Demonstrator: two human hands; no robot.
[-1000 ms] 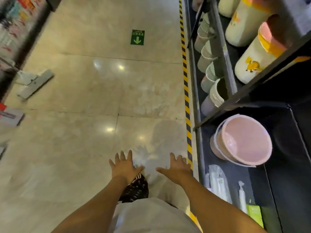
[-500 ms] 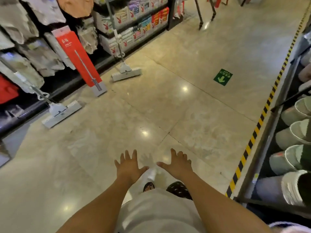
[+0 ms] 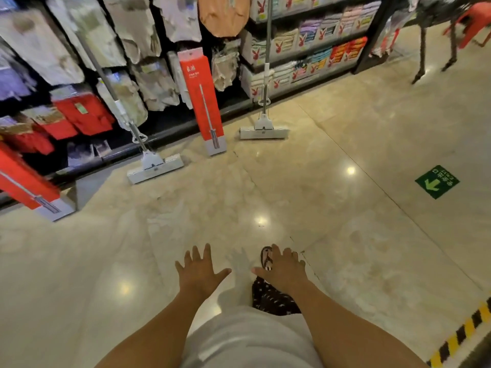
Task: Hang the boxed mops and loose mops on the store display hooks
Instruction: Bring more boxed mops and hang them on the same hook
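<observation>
Boxed mops [image 3: 202, 102] and loose mops [image 3: 263, 130] lean against the shelving [image 3: 172, 132], bases on floor [image 3: 292, 187], well ahead of me; left hand [image 3: 198, 273] and right hand [image 3: 284, 272] spread flat, holding nothing; risk: leaning handles may slide and topple if I nudge one while grabbing another.

Bare arms, no sleeves; light grey top [image 3: 247, 341]; dark patterned trousers [image 3: 271, 298] w/ white specks; strappy sandal [image 3: 266, 257].

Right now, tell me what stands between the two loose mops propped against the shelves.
In the head view, a red boxed mop stands between the nearer loose mop and the farther loose mop.
</observation>
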